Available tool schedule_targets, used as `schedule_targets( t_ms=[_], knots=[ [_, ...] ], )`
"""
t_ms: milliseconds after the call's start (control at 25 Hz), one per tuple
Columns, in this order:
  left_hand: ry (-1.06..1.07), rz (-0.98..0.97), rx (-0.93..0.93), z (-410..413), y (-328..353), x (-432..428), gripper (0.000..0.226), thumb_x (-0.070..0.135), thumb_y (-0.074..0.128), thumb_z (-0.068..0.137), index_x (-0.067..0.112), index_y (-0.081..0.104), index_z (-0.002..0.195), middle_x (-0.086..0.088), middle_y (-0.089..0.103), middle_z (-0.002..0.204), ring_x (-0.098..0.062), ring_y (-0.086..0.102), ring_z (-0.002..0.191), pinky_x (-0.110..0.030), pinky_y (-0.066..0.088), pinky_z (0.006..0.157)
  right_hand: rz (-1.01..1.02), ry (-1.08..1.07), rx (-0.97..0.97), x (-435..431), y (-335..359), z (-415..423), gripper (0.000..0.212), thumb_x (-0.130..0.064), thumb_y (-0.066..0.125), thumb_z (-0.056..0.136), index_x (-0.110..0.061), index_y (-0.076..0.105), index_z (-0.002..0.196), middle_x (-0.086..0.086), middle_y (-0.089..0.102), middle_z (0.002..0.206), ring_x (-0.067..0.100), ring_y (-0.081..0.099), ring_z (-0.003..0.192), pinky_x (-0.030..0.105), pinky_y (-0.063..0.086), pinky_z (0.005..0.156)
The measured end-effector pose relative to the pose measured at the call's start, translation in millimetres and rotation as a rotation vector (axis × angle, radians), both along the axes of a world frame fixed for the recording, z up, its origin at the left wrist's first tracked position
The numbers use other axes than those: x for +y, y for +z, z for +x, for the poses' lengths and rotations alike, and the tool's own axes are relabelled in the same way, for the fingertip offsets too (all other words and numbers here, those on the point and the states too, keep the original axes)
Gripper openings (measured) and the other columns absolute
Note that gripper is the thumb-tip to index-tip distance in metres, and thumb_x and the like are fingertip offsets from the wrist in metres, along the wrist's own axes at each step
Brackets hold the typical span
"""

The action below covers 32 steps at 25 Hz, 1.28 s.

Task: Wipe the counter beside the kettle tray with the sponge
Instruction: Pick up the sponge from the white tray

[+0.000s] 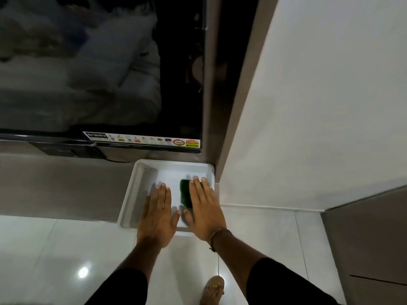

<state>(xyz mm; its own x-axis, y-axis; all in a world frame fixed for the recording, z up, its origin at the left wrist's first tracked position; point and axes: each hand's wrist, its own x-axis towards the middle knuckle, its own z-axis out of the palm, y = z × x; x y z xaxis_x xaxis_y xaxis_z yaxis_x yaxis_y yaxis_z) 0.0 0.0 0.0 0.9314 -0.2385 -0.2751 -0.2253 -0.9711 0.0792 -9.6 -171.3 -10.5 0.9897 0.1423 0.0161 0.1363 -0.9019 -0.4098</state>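
A white rectangular tray (129,194) sits on the grey-brown counter (66,186), pushed against the right wall. A dark green sponge (185,192) lies on the tray's floor. My right hand (204,212) lies flat on top of the sponge, pressing it down, with the thumb at its near edge. Only the sponge's left part shows beside my fingers. My left hand (157,214) rests flat and open on the tray floor, just left of the sponge, holding nothing. No kettle is in view.
A black television (99,73) with a sticker strip stands on the counter right behind the tray. A white wall panel (319,106) borders the tray on the right. Below the counter edge are glossy white floor tiles (55,249) and my sandalled foot (213,289).
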Motion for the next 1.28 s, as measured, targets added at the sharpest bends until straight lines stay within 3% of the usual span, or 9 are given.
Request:
schedule_targets(
  t_ms=[120, 240, 400, 600, 840, 920, 1040, 1160, 1280],
  knots=[
    [0.022, 0.06, -0.047, 23, -14, 14, 0.084, 0.059, -0.006, 0.097, 0.006, -0.007, 0.162, -0.02, -0.011, 0.172, -0.036, -0.013, 0.159, -0.056, 0.009, 0.13, -0.095, 0.021, 0.103, 23, -14, 31, 0.086, -0.053, 0.044, 0.102, -0.014, -0.002, 0.164, 0.008, -0.009, 0.173, 0.028, -0.017, 0.156, 0.049, -0.002, 0.126],
    [-0.025, 0.072, -0.049, 37, -27, 17, 0.076, 0.054, 0.005, 0.105, 0.007, -0.011, 0.162, -0.019, -0.017, 0.171, -0.034, -0.019, 0.158, -0.054, 0.002, 0.13, -0.144, -0.002, 0.188, 35, -29, 45, 0.088, -0.053, 0.045, 0.103, -0.012, -0.004, 0.163, 0.013, -0.01, 0.173, 0.034, -0.014, 0.157, 0.051, -0.008, 0.124],
    [-0.085, 0.087, -0.023, 49, -24, 15, 0.075, 0.049, 0.02, 0.109, 0.005, -0.011, 0.161, -0.021, -0.017, 0.171, -0.035, -0.018, 0.158, -0.054, 0.002, 0.129, -0.16, -0.053, 0.236, 39, -37, 49, 0.081, -0.046, 0.044, 0.107, -0.01, -0.002, 0.163, 0.017, -0.004, 0.173, 0.038, -0.008, 0.157, 0.055, -0.002, 0.125],
    [-0.12, 0.104, -0.051, 42, -8, 12, 0.073, 0.046, 0.016, 0.109, 0.003, -0.009, 0.161, -0.024, -0.015, 0.17, -0.037, -0.017, 0.158, -0.055, 0.004, 0.129, -0.17, 0.001, 0.177, 36, -27, 45, 0.077, -0.033, 0.049, 0.108, -0.005, 0.002, 0.163, 0.02, 0.004, 0.172, 0.041, 0.003, 0.157, 0.054, 0.006, 0.127],
    [-0.165, 0.085, -0.1, 21, 45, -17, 0.08, 0.055, 0.001, 0.1, 0.005, -0.006, 0.162, -0.021, -0.014, 0.169, -0.036, -0.011, 0.158, -0.056, 0.009, 0.129, -0.106, 0.015, 0.006, 10, 36, 17, 0.08, -0.023, 0.055, 0.104, -0.009, 0.004, 0.163, 0.017, 0.004, 0.172, 0.038, -0.001, 0.158, 0.053, 0.008, 0.127],
    [-0.222, 0.025, -0.126, 9, 64, -47, 0.085, 0.057, -0.007, 0.096, 0.004, 0.003, 0.162, -0.021, -0.005, 0.169, -0.037, -0.002, 0.159, -0.057, 0.014, 0.129, -0.081, -0.059, -0.009, -16, 56, -4, 0.077, -0.019, 0.054, 0.104, -0.009, 0.006, 0.163, 0.018, 0.006, 0.172, 0.038, -0.001, 0.158, 0.053, 0.011, 0.127],
    [-0.34, -0.086, -0.138, -15, 79, -106, 0.096, 0.058, -0.02, 0.097, -0.001, 0.025, 0.158, -0.023, 0.017, 0.168, -0.041, 0.02, 0.156, -0.048, 0.006, 0.127, -0.088, -0.206, -0.009, -73, 68, -47, 0.072, -0.014, 0.045, 0.103, -0.008, 0.004, 0.163, 0.018, 0.005, 0.172, 0.039, -0.003, 0.157, 0.052, 0.001, 0.126],
    [-0.54, -0.191, -0.098, -41, 94, -193, 0.101, 0.058, -0.012, 0.101, -0.007, 0.053, 0.144, -0.028, 0.051, 0.153, -0.047, 0.052, 0.138, -0.039, 0.001, 0.118, -0.13, -0.425, -0.029, -161, 75, -104, 0.074, -0.007, 0.043, 0.101, -0.007, 0.002, 0.163, 0.02, 0.003, 0.172, 0.042, -0.006, 0.157, 0.052, -0.007, 0.124],
    [-0.78, -0.21, -0.103, -74, 102, -294, 0.102, 0.058, -0.008, 0.102, -0.007, 0.064, 0.133, -0.026, 0.063, 0.141, -0.047, 0.064, 0.125, -0.036, 0.002, 0.115, -0.156, -0.681, 0.008, -256, 83, -171, 0.077, -0.002, 0.04, 0.099, -0.008, -0.003, 0.163, 0.018, -0.001, 0.173, 0.04, -0.009, 0.157, 0.052, -0.003, 0.127]
  ],
)
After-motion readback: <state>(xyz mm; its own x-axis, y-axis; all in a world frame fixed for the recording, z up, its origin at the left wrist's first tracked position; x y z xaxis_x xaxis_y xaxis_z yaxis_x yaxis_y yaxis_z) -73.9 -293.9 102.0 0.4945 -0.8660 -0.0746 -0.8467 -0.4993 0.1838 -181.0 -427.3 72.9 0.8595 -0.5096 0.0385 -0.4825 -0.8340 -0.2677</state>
